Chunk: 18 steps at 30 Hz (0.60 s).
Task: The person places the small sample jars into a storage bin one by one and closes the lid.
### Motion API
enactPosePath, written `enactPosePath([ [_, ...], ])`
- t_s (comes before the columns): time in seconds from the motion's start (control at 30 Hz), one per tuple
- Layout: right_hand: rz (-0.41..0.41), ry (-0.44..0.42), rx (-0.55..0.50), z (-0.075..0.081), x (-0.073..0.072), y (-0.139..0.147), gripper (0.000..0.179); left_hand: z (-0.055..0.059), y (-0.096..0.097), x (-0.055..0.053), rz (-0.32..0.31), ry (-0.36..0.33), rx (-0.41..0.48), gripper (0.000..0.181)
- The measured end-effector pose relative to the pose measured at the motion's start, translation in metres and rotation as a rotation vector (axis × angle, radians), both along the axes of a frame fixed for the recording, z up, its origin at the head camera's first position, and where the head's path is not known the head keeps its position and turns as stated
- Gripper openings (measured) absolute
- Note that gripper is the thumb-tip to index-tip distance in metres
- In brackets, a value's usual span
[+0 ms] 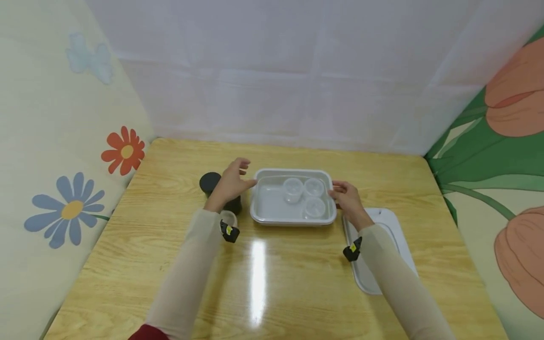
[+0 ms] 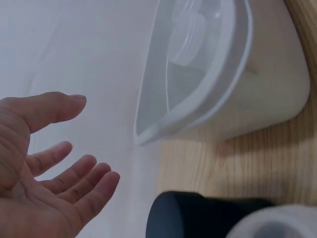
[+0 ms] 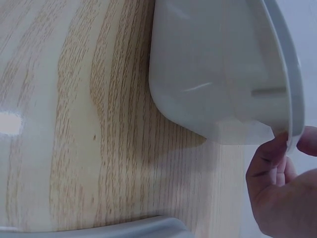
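Observation:
A white rectangular plastic tub [image 1: 269, 200] stands on the table, with several small clear round cups [image 1: 293, 190] at the right inside it. At its right end, my right hand [image 1: 349, 200] pinches the rim; the right wrist view shows thumb and fingers [image 3: 267, 161] on either side of the rim. My left hand [image 1: 231, 184] hovers beside the tub's left end, fingers spread and holding nothing. A gap shows between it and the tub's wall [image 2: 267, 94] in the left wrist view.
Black cylinders [image 1: 209, 181] stand left of the tub, under and beside my left hand. A small clear cup [image 1: 229, 217] sits just in front of them, partly behind the wrist camera. Right of the tub lies a white lid [image 1: 393, 224], partly covered by my right forearm.

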State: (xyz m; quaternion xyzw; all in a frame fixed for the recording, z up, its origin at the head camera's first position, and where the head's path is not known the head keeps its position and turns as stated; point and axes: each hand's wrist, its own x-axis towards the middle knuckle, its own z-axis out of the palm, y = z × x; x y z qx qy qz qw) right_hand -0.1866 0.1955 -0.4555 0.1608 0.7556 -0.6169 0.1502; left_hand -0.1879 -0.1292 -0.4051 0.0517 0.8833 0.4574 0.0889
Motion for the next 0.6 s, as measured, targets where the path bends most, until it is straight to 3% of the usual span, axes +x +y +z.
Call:
enactPosePath([
  [0.6,0.010,0.010,-0.018,0.000,0.001,0.001,0.047,-0.001,-0.056,0.035,0.086,-0.007,-0.006,0.066],
])
